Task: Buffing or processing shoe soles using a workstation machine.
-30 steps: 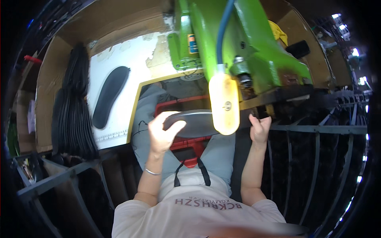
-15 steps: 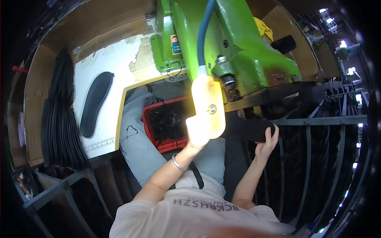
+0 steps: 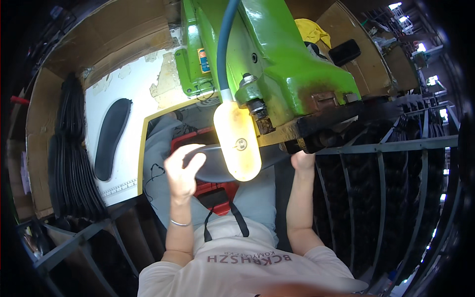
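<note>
A black insole is held crosswise under the machine's head, its middle partly covered by the lamp. My left hand grips its left end, thumb on the near side and fingers curled over the edge. At the other end, my right hand is closed on the insole just below the machine's dark arm, which hides some of its fingertips. The green machine stands right in front of me. From it hangs a lit yellow lamp on a blue-grey hose. Another black insole lies on the white tabletop to the left.
A stack of black insoles lines the left edge, against a cardboard wall. Below the machine, a red crate sits between my legs. Metal racks stand at the right. A yellow cloth and a black object lie behind the machine.
My left hand has gone from beside the lamp to the insole's left end. The insole and my right hand have shifted left, and the whole view has shifted slightly.
</note>
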Motion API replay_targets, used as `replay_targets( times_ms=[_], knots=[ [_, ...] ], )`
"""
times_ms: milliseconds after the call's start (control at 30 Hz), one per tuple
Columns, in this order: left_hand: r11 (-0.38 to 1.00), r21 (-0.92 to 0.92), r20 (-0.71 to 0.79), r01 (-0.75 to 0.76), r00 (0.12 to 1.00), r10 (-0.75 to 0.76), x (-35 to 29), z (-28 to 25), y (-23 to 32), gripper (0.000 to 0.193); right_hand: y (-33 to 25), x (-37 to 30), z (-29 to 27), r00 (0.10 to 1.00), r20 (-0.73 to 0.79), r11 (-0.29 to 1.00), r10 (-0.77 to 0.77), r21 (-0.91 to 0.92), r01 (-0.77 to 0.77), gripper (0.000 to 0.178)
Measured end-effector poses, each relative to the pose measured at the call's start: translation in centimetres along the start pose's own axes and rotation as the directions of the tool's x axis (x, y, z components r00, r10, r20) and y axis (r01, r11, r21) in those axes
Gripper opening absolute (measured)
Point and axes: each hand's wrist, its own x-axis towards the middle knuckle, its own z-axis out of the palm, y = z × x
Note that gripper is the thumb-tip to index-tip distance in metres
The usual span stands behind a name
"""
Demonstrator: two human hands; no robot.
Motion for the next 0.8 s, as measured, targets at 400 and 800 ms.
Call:
replay_targets(
  times_ms=[400,800],
  knots=[
    [0.991,-0.086,-0.108,0.106,0.987,-0.115,-3.4,-9.5,-1.6,0.013,0.8,-3.3,7.9,0.995,0.1,0.996,-0.01,0.091,0.001,0.027],
    [0.84,0.511,0.131,-0.18,0.983,0.131,-5.7,2.0,-0.8,0.03,1.5,-4.1,6.6,0.99,0.085,0.993,-0.114,-0.026,0.117,0.035]
  ],
)
